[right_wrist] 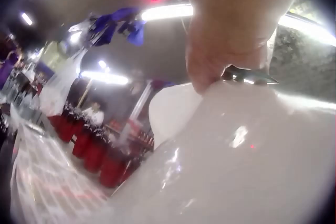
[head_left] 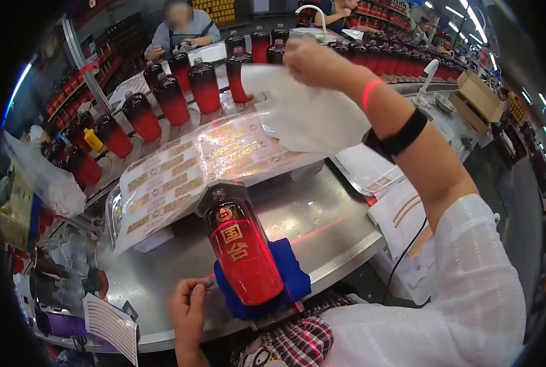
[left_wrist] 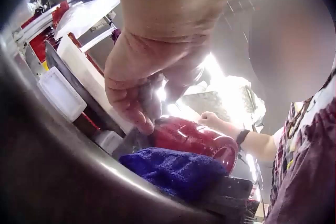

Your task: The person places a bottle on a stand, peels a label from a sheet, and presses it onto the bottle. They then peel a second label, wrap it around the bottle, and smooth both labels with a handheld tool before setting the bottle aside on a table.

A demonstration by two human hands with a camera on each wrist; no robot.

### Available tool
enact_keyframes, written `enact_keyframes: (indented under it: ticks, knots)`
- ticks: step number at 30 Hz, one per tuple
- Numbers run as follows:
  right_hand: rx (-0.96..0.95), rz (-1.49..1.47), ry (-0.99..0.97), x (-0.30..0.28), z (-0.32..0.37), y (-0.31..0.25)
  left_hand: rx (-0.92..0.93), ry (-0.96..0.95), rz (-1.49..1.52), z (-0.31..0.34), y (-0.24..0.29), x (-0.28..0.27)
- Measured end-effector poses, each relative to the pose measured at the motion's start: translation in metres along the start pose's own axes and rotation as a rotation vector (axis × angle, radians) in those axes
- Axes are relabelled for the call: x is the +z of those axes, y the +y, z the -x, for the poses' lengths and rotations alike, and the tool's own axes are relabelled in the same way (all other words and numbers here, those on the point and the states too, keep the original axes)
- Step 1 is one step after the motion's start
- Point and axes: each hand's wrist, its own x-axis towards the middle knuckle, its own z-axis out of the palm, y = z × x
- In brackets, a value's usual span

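Note:
In the head view my right hand (head_left: pixel 322 64) is raised and pinches a white translucent sheet (head_left: pixel 310 113), which hangs over a sheet of gold-printed decals (head_left: pixel 215 153). The right wrist view shows a pointed shiny metal piece (right_wrist: pixel 249 75) by the fingers, above the sheet. A red-to-black bottle (head_left: pixel 245 251) with gold characters lies tilted on a blue cloth (head_left: pixel 293 269), its neck in a grey angular rest (head_left: pixel 202 202). My left hand (head_left: pixel 189 309) is beside the bottle, fingers curled, with a small grey piece (head_left: pixel 209 282) at its fingertips; I cannot tell what it is.
Rows of red-black bottles (head_left: pixel 202 85) stand behind the decals. A metal table (head_left: pixel 322 226) curves around me. Printed strips (head_left: pixel 401 214) lie on the right, a striped sheet (head_left: pixel 111 324) at the left front. A cardboard box (head_left: pixel 478 101) stands at the right; a person (head_left: pixel 187 37) sits opposite.

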Motion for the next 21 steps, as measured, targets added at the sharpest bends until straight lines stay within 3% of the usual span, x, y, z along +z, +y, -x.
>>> enact_keyframes:
  ticks: [1, 2, 4, 6, 8, 9, 10, 11, 13, 16, 19, 21]
  knots:
    - [-0.03, -0.089, -0.135, 0.008, 0.004, -0.011, -0.016, 0.002, 0.01, 0.001, -0.001, 0.0]
    - [0.068, -0.242, -0.218, 0.013, 0.014, -0.023, -0.032, 0.002, 0.02, 0.003, -0.002, 0.0]
    - [0.037, -0.369, -0.23, 0.037, 0.022, -0.019, -0.05, 0.002, 0.032, 0.004, -0.003, 0.0]
    - [0.092, -0.319, -0.052, 0.044, 0.033, 0.002, -0.059, 0.006, 0.032, 0.004, -0.005, 0.0]
    - [0.447, -0.579, -0.034, 0.001, 0.049, 0.012, -0.063, 0.01, 0.032, 0.004, -0.004, 0.001]
    - [0.494, -0.535, -0.062, -0.005, 0.06, 0.041, -0.063, 0.007, 0.032, 0.002, -0.004, 0.002]
    - [0.474, -0.61, 0.11, -0.011, 0.081, 0.061, -0.044, 0.01, 0.019, 0.0, -0.004, 0.003]
    - [0.577, -0.617, 0.143, -0.028, 0.104, 0.078, -0.026, 0.011, 0.006, -0.002, -0.002, 0.005]
    - [0.693, -0.982, 0.135, -0.048, 0.17, 0.13, -0.009, 0.003, -0.004, -0.006, 0.0, 0.007]
    - [1.086, -1.231, 0.457, -0.085, 0.296, 0.149, -0.007, -0.01, 0.022, -0.011, 0.004, 0.011]
    - [1.082, -1.012, 0.515, -0.073, 0.523, 0.212, 0.01, -0.002, 0.026, -0.015, 0.002, 0.019]
    - [1.312, -0.763, 0.528, -0.105, 0.607, 0.135, 0.007, 0.022, 0.005, -0.017, 0.001, 0.019]
